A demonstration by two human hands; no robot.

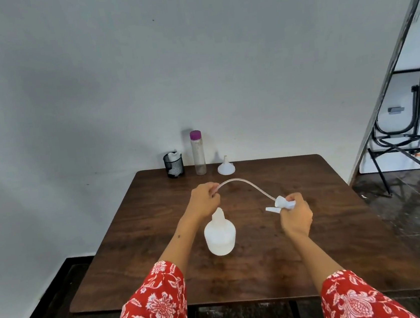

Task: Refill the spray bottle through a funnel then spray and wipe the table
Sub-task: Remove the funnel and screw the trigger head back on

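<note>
Fingers of the right hand [296, 217] curl around the white spray head [282, 204] right of centre, while the left hand [204, 197] pinches the far end of its clear dip tube [245, 184], which arches between them. Below, at frame centre, the open spray bottle [220, 234] stands on the wooden table [330, 236]; a white funnel [226, 167], a purple-capped bottle [198, 152] and a black mesh cup [173, 164] line its far edge.

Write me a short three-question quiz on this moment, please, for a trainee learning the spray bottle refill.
1. True or false: the spray head is screwed onto the bottle.
2. What does the left hand pinch?
3. The funnel is: A in the bottle's neck; B upside down on the table; C in the right hand.

Key: 1 false, it is off, held by the right hand. 2 The free end of the dip tube. 3 B.
</note>
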